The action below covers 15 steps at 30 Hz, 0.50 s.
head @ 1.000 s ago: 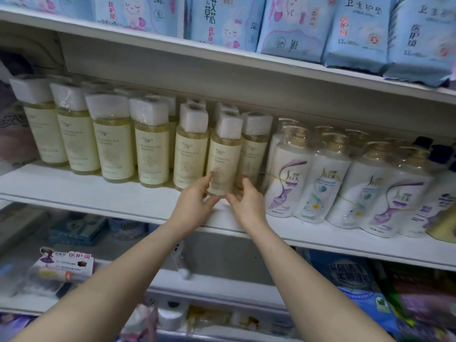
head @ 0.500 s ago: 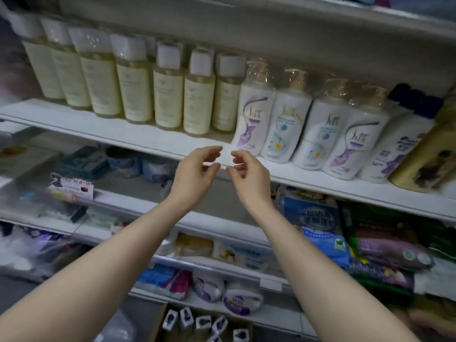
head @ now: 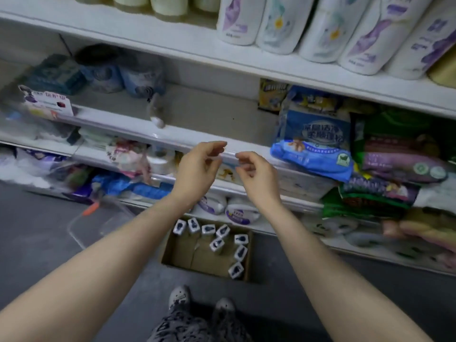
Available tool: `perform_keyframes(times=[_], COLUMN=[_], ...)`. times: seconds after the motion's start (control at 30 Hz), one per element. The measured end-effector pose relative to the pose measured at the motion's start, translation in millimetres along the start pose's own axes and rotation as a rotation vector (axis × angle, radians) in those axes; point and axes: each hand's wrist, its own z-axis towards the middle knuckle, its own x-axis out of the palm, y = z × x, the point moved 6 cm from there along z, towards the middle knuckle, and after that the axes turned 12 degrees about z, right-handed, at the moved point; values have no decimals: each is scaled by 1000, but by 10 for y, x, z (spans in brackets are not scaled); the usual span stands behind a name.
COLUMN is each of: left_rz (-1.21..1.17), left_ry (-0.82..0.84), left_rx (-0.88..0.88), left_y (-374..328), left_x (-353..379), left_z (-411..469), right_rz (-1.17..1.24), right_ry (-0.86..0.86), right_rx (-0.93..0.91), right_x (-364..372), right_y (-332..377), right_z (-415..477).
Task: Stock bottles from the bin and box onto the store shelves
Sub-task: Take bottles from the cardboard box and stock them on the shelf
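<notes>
A cardboard box (head: 172,253) lies on the dark floor below the shelves, with several white-capped bottles (head: 217,243) standing in it. A clear plastic bin (head: 103,223) sits to its left. My left hand (head: 197,171) and my right hand (head: 256,178) hover side by side in the air in front of the middle shelf edge, fingers loosely curled, holding nothing. Pale yellow bottles (head: 167,6) and white pump bottles (head: 278,23) stand on the top shelf (head: 148,33) in view.
Blue and green packets (head: 315,144) fill the right side of the middle shelf (head: 138,130). Tins and packets sit at its left. White pouches (head: 237,213) lie on the lowest shelf. My feet (head: 202,302) stand on the floor just before the box.
My hands came away from the yellow bottle on the shelf and dropped lower. The view tilted down, bringing the box, bin and floor into sight.
</notes>
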Motion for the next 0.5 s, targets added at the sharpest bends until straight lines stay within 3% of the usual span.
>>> perform_keyframes(times=[0.5], left_rz=[-24], left_ry=[367], left_rx=[-133], left_y=[1028], left_x=[1483], left_z=[-971], right_rz=[19], right_ry=[70], right_rx=[428], right_x=[428], right_y=[-1950], right_z=[-876])
